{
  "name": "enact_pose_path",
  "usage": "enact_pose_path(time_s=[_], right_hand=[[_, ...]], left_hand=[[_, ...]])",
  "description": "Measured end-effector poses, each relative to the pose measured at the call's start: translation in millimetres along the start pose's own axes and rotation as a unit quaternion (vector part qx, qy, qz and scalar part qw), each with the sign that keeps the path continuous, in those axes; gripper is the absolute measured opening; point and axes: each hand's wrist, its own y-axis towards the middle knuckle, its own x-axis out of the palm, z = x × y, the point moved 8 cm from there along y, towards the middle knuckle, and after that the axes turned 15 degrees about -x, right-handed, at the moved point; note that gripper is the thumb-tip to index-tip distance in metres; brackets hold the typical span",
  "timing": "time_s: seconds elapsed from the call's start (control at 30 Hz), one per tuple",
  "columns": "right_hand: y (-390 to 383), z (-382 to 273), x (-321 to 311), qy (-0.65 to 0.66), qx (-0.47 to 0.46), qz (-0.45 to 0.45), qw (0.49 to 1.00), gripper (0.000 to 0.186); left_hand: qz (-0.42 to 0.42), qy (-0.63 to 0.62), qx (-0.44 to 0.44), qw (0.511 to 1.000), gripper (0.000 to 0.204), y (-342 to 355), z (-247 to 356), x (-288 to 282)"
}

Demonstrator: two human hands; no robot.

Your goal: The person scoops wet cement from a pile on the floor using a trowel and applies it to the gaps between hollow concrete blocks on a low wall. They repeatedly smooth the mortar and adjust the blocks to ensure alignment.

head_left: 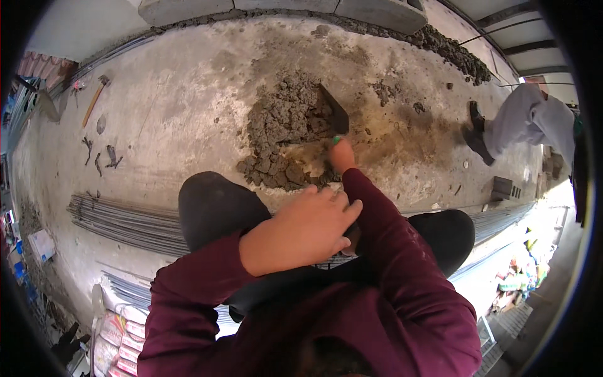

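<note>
My right hand (342,156) is closed on the green handle of a trowel (334,108), its dark pointed blade against the right side of a heap of wet grey mortar (281,113). The heap lies on the concrete floor in front of my knees, with a scooped hollow beside the blade. Held over my lap, my left hand (306,223) has its back up and its fingers loosely stretched toward my right forearm. Nothing shows in it; its palm is hidden.
Concrete blocks (377,14) stand on a mortar bed along the far edge. A hammer (95,100) lies at far left. Bundled steel rods (125,217) run beneath my knees. At right, another person's grey-trousered leg (524,122) stands near a grey block (504,188). Sacks (119,342) sit at lower left.
</note>
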Motion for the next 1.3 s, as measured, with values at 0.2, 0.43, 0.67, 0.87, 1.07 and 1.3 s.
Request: enact_pose_path(time_s=[0.2, 0.43, 0.67, 0.87, 1.07, 1.3], right_hand=[[-60.8, -23.3, 26.6, -0.023, -0.046, -0.036, 0.998, 0.032], [-69.6, 56.0, -67.8, -0.073, 0.063, 0.073, 0.993, 0.033], [-41.3, 254.6, -128.7, -0.160, 0.211, 0.114, 0.958, 0.036], [8.7, 128.9, -101.1, -0.126, 0.121, 0.172, 0.969, 0.030], [93.7, 56.3, -51.0, -0.193, -0.096, 0.026, 0.976, 0.029], [15.2, -42.3, 29.5, -0.041, -0.143, -0.024, 0.989, 0.026]], left_hand=[[-0.031, 0.006, 0.082, 0.996, 0.057, 3.8, 13.3, 23.4], [-0.060, -0.012, 0.125, 0.990, 0.058, 11.4, 22.3, 26.9], [-0.077, 0.014, 0.103, 0.992, 0.057, 13.3, 8.2, 12.7], [-0.091, 0.024, 0.024, 0.995, 0.058, 12.5, -21.1, 17.6], [-0.079, 0.029, 0.039, 0.996, 0.061, 16.8, -17.0, 14.3], [-0.048, 0.008, 0.051, 0.998, 0.059, 25.6, -21.7, 10.6]])
